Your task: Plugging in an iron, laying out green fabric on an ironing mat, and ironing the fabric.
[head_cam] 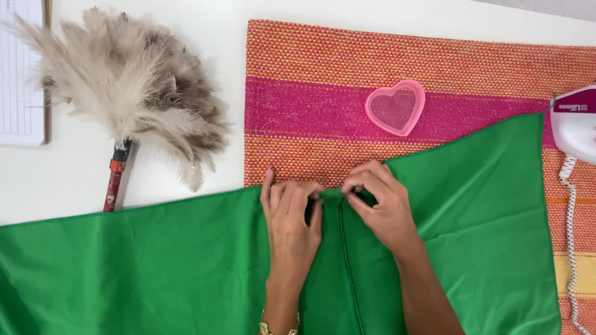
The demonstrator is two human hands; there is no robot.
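We see the left hand (pixel 290 214) and right hand (pixel 379 198), fingers closed, pinching the top of the seam in the green fabric (pixel 155 267) spread along the tabletop's (pixel 186 25) near edge, partly over the woven mat (pixel 372 56).

**Where everything lies on your tabletop**

The cloth (pixel 186 267) spreads across your near edge, from nine o'clock round to four. Both your hands meet on its far hem at centre, left hand (pixel 292 217) at seven o'clock, right hand (pixel 379 201) just beside it at five. Behind them the woven mat (pixel 434 56) lies under the cloth, reaching to twelve and three o'clock. The heart-shaped dish (pixel 396 107) sits on that mat at one o'clock. The iron (pixel 574 124) rests at three, the feather duster (pixel 133 93) at ten, the clipboard (pixel 23 71) beyond it.
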